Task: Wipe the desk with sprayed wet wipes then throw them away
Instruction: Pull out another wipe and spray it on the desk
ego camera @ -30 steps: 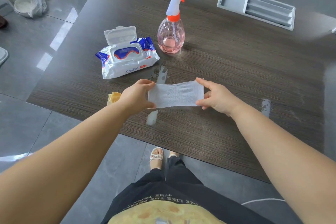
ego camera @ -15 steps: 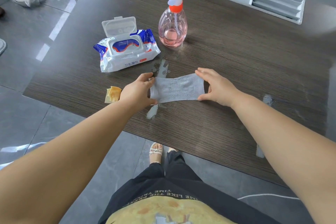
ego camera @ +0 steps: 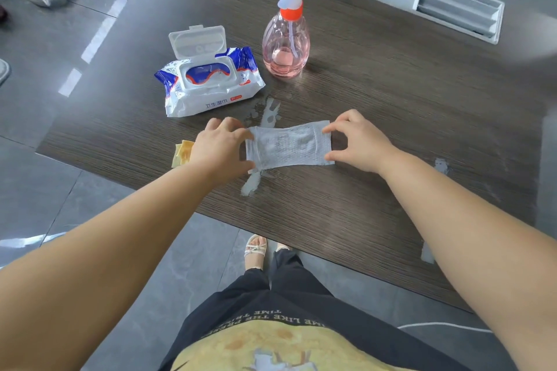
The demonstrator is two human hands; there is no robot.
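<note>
- Stretching a white rectangular wet wipe (ego camera: 289, 144) flat between them, both hands sat just below the middle of the frame, over the dark wood-grain tabletop (ego camera: 391, 99).
- The left hand (ego camera: 221, 149) pinched the wipe's left short edge, its fingers (ego camera: 238, 132) curled onto the top corner and the thumb at the bottom corner.
- The right hand (ego camera: 358, 144) pinched the right short edge the same way, between fingertip and thumb.
- Whether the wipe touched the tabletop or hung just above it could not be told.
- Pale wet patches (ego camera: 251, 187) lay on the tabletop just above and below the wipe's left end.
- A blue-and-white soft pack of wet wipes (ego camera: 208, 84), its white flip lid standing open, lay up and left of the hands.
- A clear pink plastic spray bottle (ego camera: 286, 48) with a white-and-orange head stood upright just right of the pack.
- A grey plastic divided tray (ego camera: 437, 0) was in the upper right of the frame, well apart.
- A small yellow scrap (ego camera: 182, 153) lay at the tabletop's edge, partly hidden by the left wrist.
</note>
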